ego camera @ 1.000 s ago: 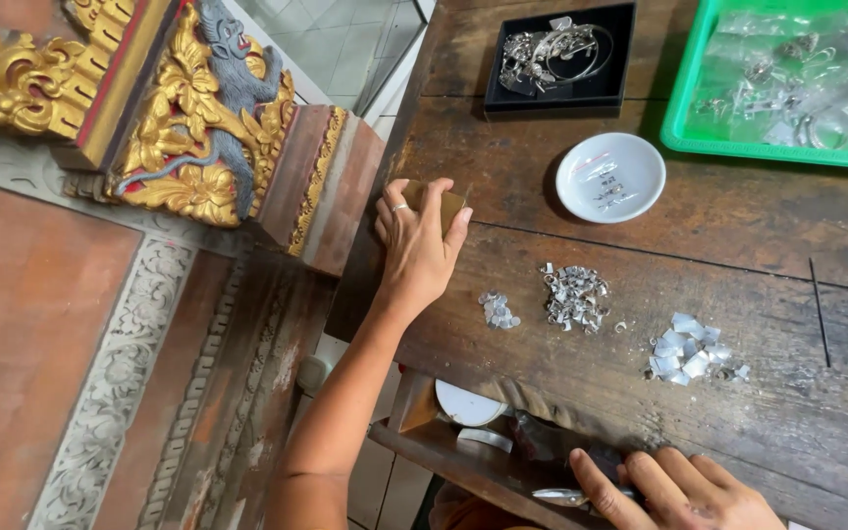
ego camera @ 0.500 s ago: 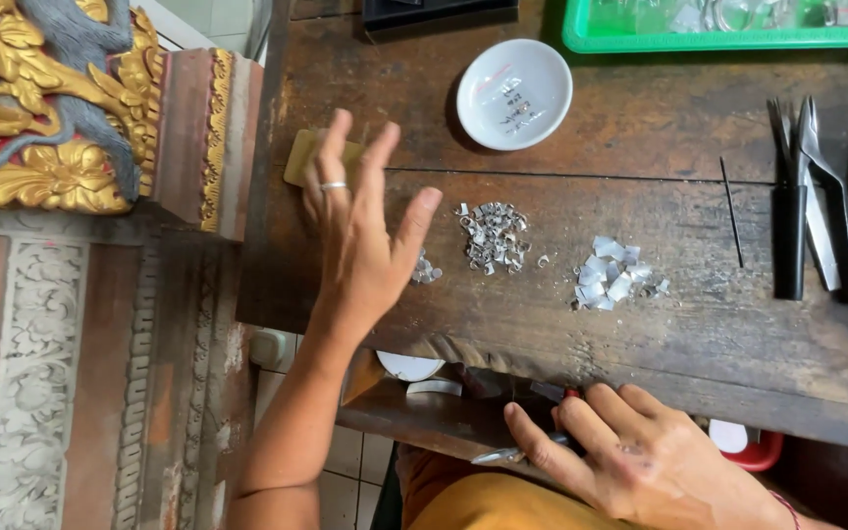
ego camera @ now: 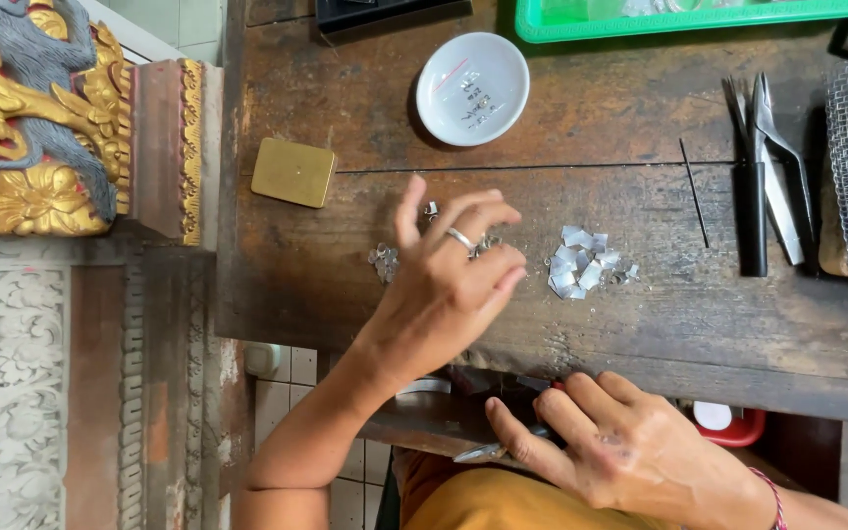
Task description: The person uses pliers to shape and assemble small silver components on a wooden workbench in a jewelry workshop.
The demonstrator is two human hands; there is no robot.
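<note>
The left hand (ego camera: 449, 285) hovers with fingers spread wide and slightly curled over the dark, worn wooden workbench (ego camera: 591, 128), holding nothing. It covers most of a small heap of tiny silver metal bits (ego camera: 383, 260). Probably the pieces lie loose there so that fingertips can sort them.

To the right of this heap, well apart, lies a pile of flat silver sheet scraps (ego camera: 581, 265). Beyond the heap stands a round white ceramic dish (ego camera: 473, 88) with a few small silver parts and a thin red line inside. A square brass-coloured plate (ego camera: 293, 172) lies beyond and to the left. Far right lie dark metal pliers (ego camera: 768, 167).

The right hand (ego camera: 606, 442), below the bench edge, is closed narrowly around a slim metal tool (ego camera: 488, 451), perhaps tweezers.
</note>
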